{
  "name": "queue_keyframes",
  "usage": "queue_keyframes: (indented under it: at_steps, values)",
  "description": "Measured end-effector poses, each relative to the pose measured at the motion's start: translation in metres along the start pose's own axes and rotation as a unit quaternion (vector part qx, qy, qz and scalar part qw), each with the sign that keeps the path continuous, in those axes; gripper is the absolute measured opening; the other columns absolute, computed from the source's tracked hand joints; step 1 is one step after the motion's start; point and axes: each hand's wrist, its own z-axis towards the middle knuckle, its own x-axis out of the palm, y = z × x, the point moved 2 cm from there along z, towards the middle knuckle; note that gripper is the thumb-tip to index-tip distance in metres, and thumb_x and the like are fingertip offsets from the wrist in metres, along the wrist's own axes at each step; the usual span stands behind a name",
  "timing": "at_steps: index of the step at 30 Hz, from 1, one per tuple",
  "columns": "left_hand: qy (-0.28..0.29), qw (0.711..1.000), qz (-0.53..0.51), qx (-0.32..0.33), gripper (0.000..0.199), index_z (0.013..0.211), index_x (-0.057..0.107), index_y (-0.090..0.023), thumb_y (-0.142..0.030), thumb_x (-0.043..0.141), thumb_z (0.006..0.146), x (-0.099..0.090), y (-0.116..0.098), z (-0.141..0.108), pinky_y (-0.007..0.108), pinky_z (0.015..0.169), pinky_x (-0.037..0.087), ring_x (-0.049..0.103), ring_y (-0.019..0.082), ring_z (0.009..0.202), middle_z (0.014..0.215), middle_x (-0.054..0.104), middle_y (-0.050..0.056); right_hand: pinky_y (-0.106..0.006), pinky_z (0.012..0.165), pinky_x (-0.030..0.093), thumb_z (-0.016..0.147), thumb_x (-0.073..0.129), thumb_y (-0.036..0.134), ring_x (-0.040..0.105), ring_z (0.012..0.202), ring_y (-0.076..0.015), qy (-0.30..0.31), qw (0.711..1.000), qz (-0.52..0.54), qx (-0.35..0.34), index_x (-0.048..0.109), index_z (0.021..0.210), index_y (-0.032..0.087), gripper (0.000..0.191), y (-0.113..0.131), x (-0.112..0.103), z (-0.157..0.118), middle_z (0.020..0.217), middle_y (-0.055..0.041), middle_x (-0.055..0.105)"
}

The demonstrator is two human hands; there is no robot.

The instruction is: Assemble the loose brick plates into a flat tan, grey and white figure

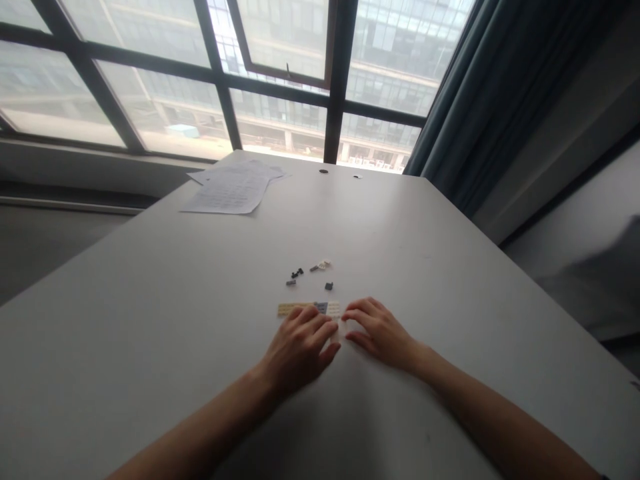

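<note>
A flat strip of toy building-brick plates lies in front of me, with a tan part (295,309), a grey part (321,308) and a white piece (333,309) at its right end. My left hand (303,340) rests over the strip's near side, its fingers curled and its thumb at the white piece's near end; part of the strip is hidden beneath. At the right edge of the white piece is my right hand (373,330), thumb and fingers apart. I cannot tell whether its fingertips touch the piece.
Beyond the strip lie small black pieces (297,273), a grey piece (291,283), a dark block (329,286) and some white pieces (325,265). Printed papers (230,190) are at the table's far left. A window and a dark curtain (470,113) stand behind the white table (175,300).
</note>
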Motion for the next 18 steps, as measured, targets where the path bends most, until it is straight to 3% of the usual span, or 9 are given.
queue_keyframes:
  at_steps: [3, 7, 13, 18]
  values:
    - [0.024, 0.999, 0.038, 0.001, 0.009, 0.085, 0.062, -0.020, -0.024, 0.054, 0.086, 0.006, 0.000, -0.005, 0.040, 0.081, 0.039, 0.053, 0.022, 0.084, 0.083, 0.066, 0.005, -0.044, 0.092, 0.042, 0.089, 0.055, 0.030, 0.051, 0.101, -0.0251, 0.020, 0.998, -0.065, -0.014, 0.060, 0.113, 0.020, 0.027, 0.000, 0.011, -0.003, 0.112, -0.0106, 0.060]
    - [0.020, 0.998, 0.064, 0.021, 0.009, 0.085, 0.061, -0.020, -0.026, 0.055, 0.086, 0.004, 0.004, -0.006, 0.039, 0.078, 0.039, 0.051, 0.023, 0.085, 0.086, 0.065, 0.005, -0.044, 0.091, 0.042, 0.088, 0.055, 0.032, 0.051, 0.100, -0.0249, 0.005, 0.998, -0.068, -0.017, 0.059, 0.115, 0.019, 0.030, -0.005, 0.013, -0.006, 0.110, -0.0106, 0.061]
    - [0.042, 0.995, 0.056, 0.075, 0.015, 0.081, 0.060, -0.020, -0.017, 0.049, 0.090, 0.004, 0.004, -0.011, 0.036, 0.072, 0.038, 0.049, 0.019, 0.077, 0.078, 0.061, 0.003, -0.036, 0.082, 0.045, 0.092, 0.048, 0.026, 0.054, 0.085, -0.0196, -0.006, 0.997, -0.027, -0.066, 0.065, 0.095, 0.023, 0.017, -0.003, 0.013, -0.008, 0.091, -0.0055, 0.066]
    - [0.042, 0.994, 0.066, 0.081, 0.015, 0.083, 0.061, -0.019, -0.014, 0.048, 0.089, 0.005, 0.003, -0.010, 0.035, 0.072, 0.037, 0.048, 0.019, 0.076, 0.076, 0.060, 0.003, -0.033, 0.080, 0.045, 0.093, 0.048, 0.023, 0.054, 0.082, -0.0183, -0.023, 0.996, -0.032, -0.077, 0.065, 0.092, 0.022, 0.017, 0.001, 0.018, -0.005, 0.087, -0.0051, 0.066]
